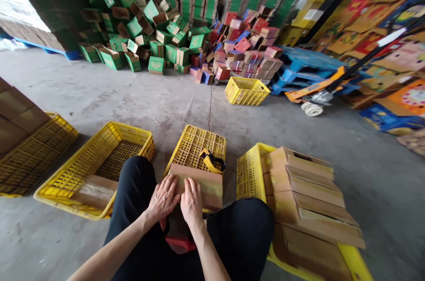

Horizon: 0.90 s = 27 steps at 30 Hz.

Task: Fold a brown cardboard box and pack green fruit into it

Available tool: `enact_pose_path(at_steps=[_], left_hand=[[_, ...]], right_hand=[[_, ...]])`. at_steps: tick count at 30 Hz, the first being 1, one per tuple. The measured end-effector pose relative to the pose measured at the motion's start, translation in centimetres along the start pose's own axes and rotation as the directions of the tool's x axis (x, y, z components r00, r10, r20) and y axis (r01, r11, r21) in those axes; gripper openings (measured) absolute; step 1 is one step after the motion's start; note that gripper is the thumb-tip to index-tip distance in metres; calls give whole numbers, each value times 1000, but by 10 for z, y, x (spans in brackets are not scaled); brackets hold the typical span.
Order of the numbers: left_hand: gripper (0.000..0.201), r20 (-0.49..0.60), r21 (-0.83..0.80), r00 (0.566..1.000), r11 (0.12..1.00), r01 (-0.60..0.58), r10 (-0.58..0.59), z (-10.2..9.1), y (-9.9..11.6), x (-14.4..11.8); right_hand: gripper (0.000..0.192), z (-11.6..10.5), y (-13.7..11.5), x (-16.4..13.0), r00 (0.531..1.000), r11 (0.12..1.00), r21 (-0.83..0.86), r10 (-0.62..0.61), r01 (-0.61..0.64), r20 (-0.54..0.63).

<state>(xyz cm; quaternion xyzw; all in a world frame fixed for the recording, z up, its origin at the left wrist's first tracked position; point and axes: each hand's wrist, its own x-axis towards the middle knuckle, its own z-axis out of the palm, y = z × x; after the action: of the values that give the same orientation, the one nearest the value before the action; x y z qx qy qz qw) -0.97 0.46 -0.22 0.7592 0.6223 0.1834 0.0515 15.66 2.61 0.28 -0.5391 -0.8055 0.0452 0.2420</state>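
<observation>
A flat brown cardboard box (206,183) lies on an upturned yellow crate (195,144) right in front of my knees. My left hand (164,199) presses on its near left edge, fingers spread. Beside it, my right hand (191,201) rests on the box's near middle, fingers together and flat. Neither hand grips anything. A yellow tape dispenser (214,162) sits on the crate just behind the box, to the right.
A yellow crate (99,157) at my left holds one flat piece of cardboard. Another crate (249,170) at my right carries a stack of folded boxes (308,197). Further off lie piles of green boxes (149,28) and red boxes (245,46), a yellow basket (246,90) and a pallet jack (315,90).
</observation>
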Motion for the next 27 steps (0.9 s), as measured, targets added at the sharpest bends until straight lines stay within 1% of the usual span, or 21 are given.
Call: enact_pose_path(at_steps=[3, 7, 10, 12, 16, 18, 21, 24, 27], left_hand=[[56, -8, 1, 1000, 1000, -6, 6, 5, 1, 1], [55, -17, -17, 999, 999, -28, 28, 6, -1, 1], [53, -26, -15, 999, 999, -40, 40, 4, -6, 1], [52, -25, 0, 999, 999, -42, 42, 3, -9, 1], [55, -14, 29, 999, 999, -46, 47, 3, -12, 1], [57, -13, 46, 999, 998, -46, 47, 5, -12, 1], [57, -22, 72, 998, 996, -53, 55, 5, -12, 3], [55, -43, 74, 997, 995, -66, 69, 4, -13, 6], [53, -49, 67, 996, 995, -74, 78, 2, -13, 8]], right_hand=[[58, -2, -14, 14, 999, 998, 47, -36, 35, 32], [52, -4, -24, 25, 998, 996, 86, 3, -9, 67], [48, -6, -23, 23, 995, 996, 78, 30, -38, 91], [51, -8, -18, 18, 995, 998, 43, 34, -39, 97], [59, -18, 7, 1, 992, 996, -40, 87, -83, 87], [62, -25, 25, -7, 991, 992, -76, 106, -100, 77], [63, -36, 56, -19, 994, 990, -108, 98, -92, 50], [58, -46, 83, -30, 994, 987, -115, 108, -110, -22], [52, -49, 100, -36, 984, 986, -75, 139, -148, -115]])
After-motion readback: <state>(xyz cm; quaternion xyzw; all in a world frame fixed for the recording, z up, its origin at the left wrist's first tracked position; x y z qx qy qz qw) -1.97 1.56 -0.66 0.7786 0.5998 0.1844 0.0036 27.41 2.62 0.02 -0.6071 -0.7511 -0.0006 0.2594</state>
